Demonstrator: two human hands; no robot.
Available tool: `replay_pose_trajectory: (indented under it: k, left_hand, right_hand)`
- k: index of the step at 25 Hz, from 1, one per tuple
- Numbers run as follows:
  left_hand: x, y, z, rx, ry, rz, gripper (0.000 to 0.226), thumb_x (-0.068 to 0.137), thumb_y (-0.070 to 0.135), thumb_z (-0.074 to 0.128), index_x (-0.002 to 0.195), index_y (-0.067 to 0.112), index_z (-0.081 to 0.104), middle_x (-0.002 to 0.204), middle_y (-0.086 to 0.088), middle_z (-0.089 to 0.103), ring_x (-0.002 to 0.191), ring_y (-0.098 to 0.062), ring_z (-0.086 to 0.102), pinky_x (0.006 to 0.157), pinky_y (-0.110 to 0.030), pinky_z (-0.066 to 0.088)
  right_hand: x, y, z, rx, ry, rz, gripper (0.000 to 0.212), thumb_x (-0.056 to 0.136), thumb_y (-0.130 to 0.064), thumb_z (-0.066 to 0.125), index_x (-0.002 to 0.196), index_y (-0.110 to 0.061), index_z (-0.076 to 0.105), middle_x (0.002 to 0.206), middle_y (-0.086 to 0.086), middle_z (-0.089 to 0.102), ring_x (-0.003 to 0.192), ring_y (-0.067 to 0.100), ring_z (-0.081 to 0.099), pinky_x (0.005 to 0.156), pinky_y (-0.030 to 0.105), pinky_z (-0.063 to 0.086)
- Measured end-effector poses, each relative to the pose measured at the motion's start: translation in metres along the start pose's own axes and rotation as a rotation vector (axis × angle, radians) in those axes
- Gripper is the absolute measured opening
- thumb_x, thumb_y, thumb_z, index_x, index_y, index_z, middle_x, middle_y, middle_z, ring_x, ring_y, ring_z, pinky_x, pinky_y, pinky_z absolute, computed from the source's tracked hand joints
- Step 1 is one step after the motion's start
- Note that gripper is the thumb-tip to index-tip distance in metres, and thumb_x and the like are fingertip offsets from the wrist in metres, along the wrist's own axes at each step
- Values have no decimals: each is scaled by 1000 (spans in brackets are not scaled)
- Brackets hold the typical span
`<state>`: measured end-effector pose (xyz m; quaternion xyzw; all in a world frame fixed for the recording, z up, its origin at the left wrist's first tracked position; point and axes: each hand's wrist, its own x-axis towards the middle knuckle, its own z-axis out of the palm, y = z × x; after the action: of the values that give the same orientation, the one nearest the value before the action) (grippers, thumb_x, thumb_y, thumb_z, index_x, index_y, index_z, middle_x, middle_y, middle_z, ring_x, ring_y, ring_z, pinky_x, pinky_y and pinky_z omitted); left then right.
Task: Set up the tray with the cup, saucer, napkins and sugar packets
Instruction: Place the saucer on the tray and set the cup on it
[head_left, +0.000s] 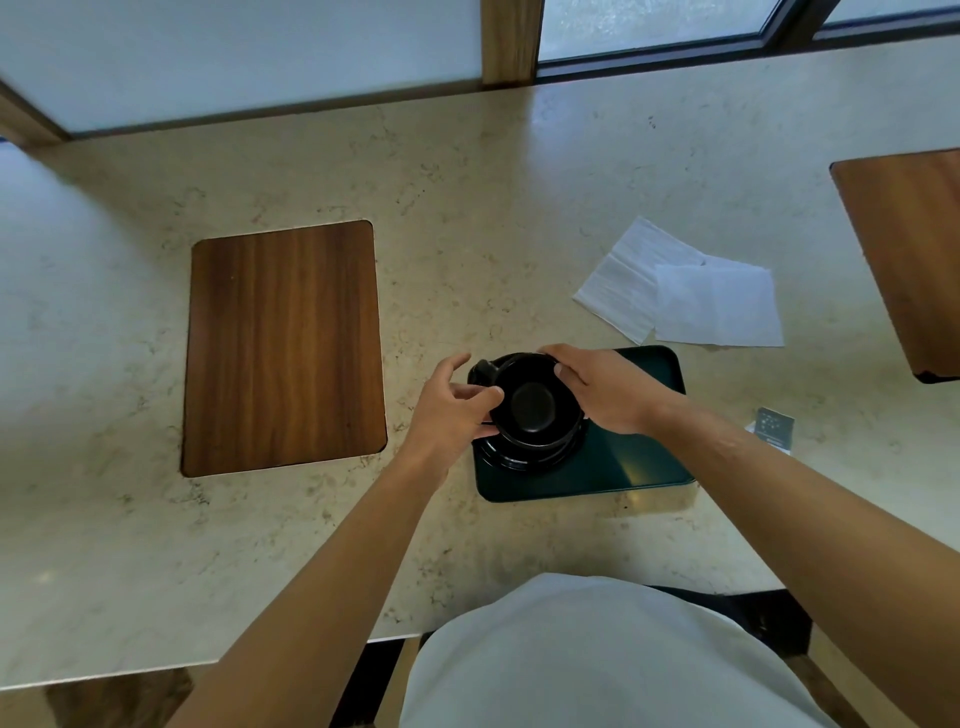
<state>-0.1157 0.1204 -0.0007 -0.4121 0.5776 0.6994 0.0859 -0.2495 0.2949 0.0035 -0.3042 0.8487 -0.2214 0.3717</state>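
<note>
Your left hand (457, 402) and right hand (597, 387) both grip the cup (532, 402); set it off-centre and it'll rock on the saucer (524, 457).

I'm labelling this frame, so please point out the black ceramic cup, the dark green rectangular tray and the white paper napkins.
black ceramic cup (532, 402): head view, inner bottom.
dark green rectangular tray (623, 457): head view, bare floor right of the saucer.
white paper napkins (717, 306): head view, middle of the upper sheet.
</note>
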Motion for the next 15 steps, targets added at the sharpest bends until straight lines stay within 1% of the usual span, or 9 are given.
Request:
replay_pose_trajectory:
  k: [2, 4, 5, 8, 11, 15]
  left_hand:
    - [1, -2, 0, 21, 2, 2, 61, 93, 6, 71, 144, 32, 49, 113, -10, 68, 102, -26, 73, 81, -39, 65]
    - [1, -5, -1, 22, -3, -2, 53, 91, 0, 70, 136, 26, 57, 112, -14, 68, 97, -27, 75, 78, -38, 65]
    - [1, -6, -2, 17, -5, -6, 49, 91, -1, 71, 131, 25, 60, 111, -15, 68, 95, -27, 76, 76, -37, 65]
    - [1, -11, -4, 1, -1, -28, 45, 88, -2, 74, 120, 26, 62, 109, -15, 68, 96, -29, 75, 73, -36, 65]
    - [1, -14, -5, -34, 12, -59, 44, 87, -4, 75, 119, 24, 61, 107, -15, 70, 93, -28, 77, 74, -38, 65]
    - [0, -16, -7, -51, 17, -70, 44, 86, -5, 75, 118, 22, 61, 109, -16, 70, 92, -29, 77, 75, -41, 66]
  right_hand:
    - [3, -2, 1, -33, -13, -18, 41, 111, -28, 31, 150, -25, 42, 130, 8, 66, 103, 24, 65, 89, 38, 53]
    - [7, -3, 1, -60, -32, -27, 41, 111, -27, 32, 151, -26, 43, 137, 9, 63, 118, 30, 61, 96, 40, 51]
    - [9, -3, 1, -71, -40, -29, 41, 111, -27, 32, 150, -26, 43, 137, 9, 63, 120, 31, 60, 97, 42, 51]
    - [13, -3, 1, -90, -53, -37, 37, 110, -28, 33, 144, -29, 48, 128, 9, 66, 111, 30, 63, 92, 45, 54]
    - [17, -4, 3, -87, -57, -39, 35, 110, -29, 34, 140, -29, 51, 122, 8, 68, 105, 29, 64, 88, 44, 55]
    - [22, -5, 5, -100, -79, -31, 33, 110, -29, 34, 138, -31, 51, 117, 9, 68, 99, 29, 65, 87, 47, 56]
